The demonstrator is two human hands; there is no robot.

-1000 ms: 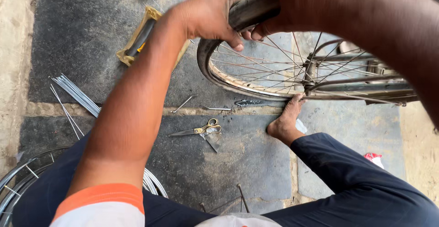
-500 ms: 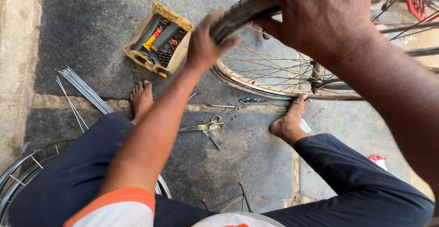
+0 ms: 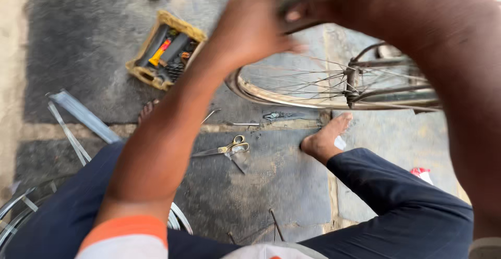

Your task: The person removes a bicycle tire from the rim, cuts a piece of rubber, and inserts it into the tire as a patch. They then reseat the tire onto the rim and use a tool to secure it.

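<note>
- Head view, nearest: person seated on stone floor [image 3: 78, 45], dark trousers, 2 bare feet; right foot [image 3: 324, 140] by the wheel rim [image 3: 292, 98].
- Floor btwn legs: 1 pair scissors [image 3: 229, 148], yellow handles, lying flat; loose spokes [image 3: 73, 118] to left.
- Mid: 1 yellow tool tray [image 3: 166, 49], well apart from hands.
- Far/top: tyre [image 3: 308, 8], dark, blurred, above spoked rim; runs btwn both hands.
- Left hand [image 3: 253, 29]: fingers curled over tyre, gripping it; motion blur.
- Right hand [image 3: 396, 8]: closed on tyre from the right; fingertips hidden, exact grip unclear.
</note>
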